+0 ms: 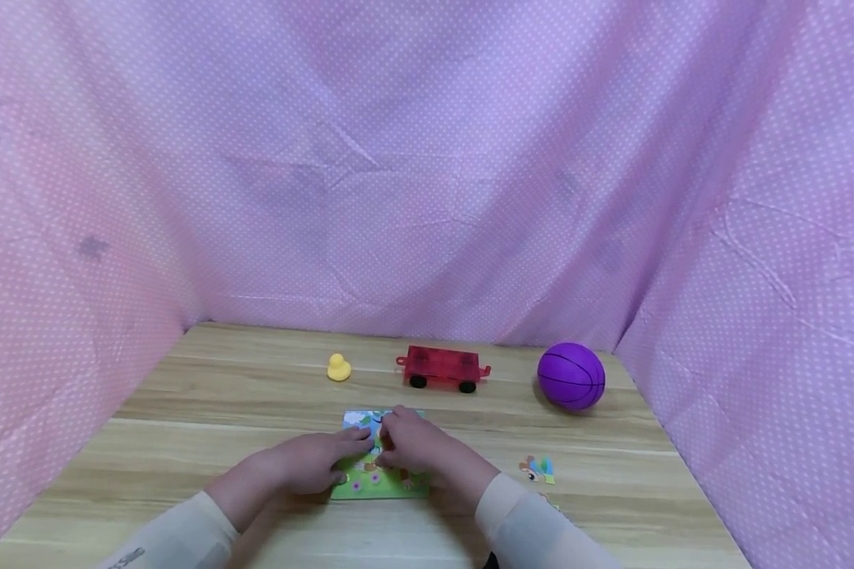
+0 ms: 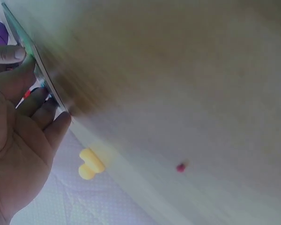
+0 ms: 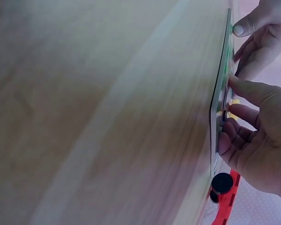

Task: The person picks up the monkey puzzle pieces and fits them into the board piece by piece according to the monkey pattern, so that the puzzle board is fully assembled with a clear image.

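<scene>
A picture puzzle board (image 1: 391,492), printed in green and sky blue, lies on the table before me. My left hand (image 1: 309,464) rests at its left side, fingers stretched over the picture and thumb low by the edge. On the board's middle and right, my right hand (image 1: 418,444) has bent fingers, with thumb and index finger pinching a thin puzzle piece (image 3: 225,97) at the board's surface. The hand covers much of that piece and of the picture. Right of the board lies a loose puzzle piece (image 1: 538,469) in brown, blue and green; another peeks out by my right sleeve.
Behind the board stand a yellow rubber duck (image 1: 338,368) and a red toy wagon (image 1: 443,365) with black wheels. A purple ball (image 1: 572,376) sits at the back right. Pink dotted cloth (image 1: 427,197) hangs around the wooden table (image 1: 242,379).
</scene>
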Action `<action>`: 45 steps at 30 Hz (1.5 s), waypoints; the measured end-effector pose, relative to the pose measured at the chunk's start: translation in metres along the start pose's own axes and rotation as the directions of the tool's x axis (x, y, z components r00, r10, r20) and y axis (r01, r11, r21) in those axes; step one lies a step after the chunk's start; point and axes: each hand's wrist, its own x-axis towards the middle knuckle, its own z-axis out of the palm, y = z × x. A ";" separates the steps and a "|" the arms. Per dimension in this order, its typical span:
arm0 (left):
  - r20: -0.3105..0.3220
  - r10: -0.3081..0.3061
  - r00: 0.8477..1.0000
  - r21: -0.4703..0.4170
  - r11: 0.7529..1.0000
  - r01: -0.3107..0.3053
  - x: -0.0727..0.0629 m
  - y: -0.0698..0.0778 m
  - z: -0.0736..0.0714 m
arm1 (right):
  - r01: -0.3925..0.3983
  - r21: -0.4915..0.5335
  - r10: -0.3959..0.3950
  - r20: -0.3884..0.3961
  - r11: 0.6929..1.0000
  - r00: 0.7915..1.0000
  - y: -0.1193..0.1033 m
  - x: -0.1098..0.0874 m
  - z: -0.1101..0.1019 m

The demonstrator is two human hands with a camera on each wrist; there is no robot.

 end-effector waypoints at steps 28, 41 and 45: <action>0.097 -0.061 0.993 0.062 0.997 0.055 0.002 0.009 -0.007 | 0.168 -0.104 -0.169 -0.004 0.980 0.986 0.029 -0.006 -0.006; 0.104 -0.066 0.992 0.008 0.998 0.066 0.004 0.006 -0.006 | 0.154 -0.043 -0.154 0.007 0.987 0.988 0.034 -0.003 -0.002; 0.107 -0.067 0.992 0.004 0.998 0.067 0.004 0.005 -0.005 | 0.142 -0.043 -0.142 0.004 0.989 0.990 0.034 -0.003 -0.002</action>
